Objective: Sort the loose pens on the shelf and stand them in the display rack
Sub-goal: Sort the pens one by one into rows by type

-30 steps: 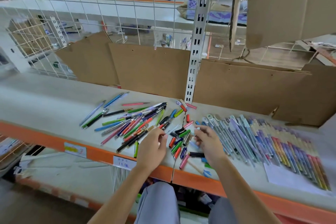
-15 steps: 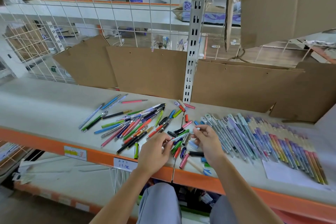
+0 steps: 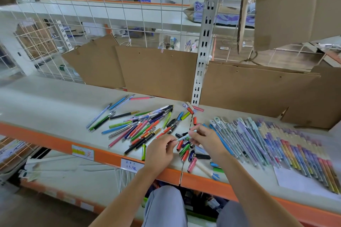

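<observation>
A jumble of loose pens in many colours lies on the pale shelf. Short caps and stubby pens lie scattered between my hands. To the right, several pens lie sorted in a neat row, blue-grey through purple to yellow and orange. My left hand and my right hand together hold one light blue pen just above the shelf, each pinching an end. No display rack is in view.
Brown cardboard sheets lean along the back of the shelf, either side of a slotted metal upright. A wire grid rises behind. The shelf's orange front edge carries paper labels. A white sheet lies under the sorted row.
My left hand has come toward my right, and both have lifted slightly from the caps. The light blue pen is now held between them.
</observation>
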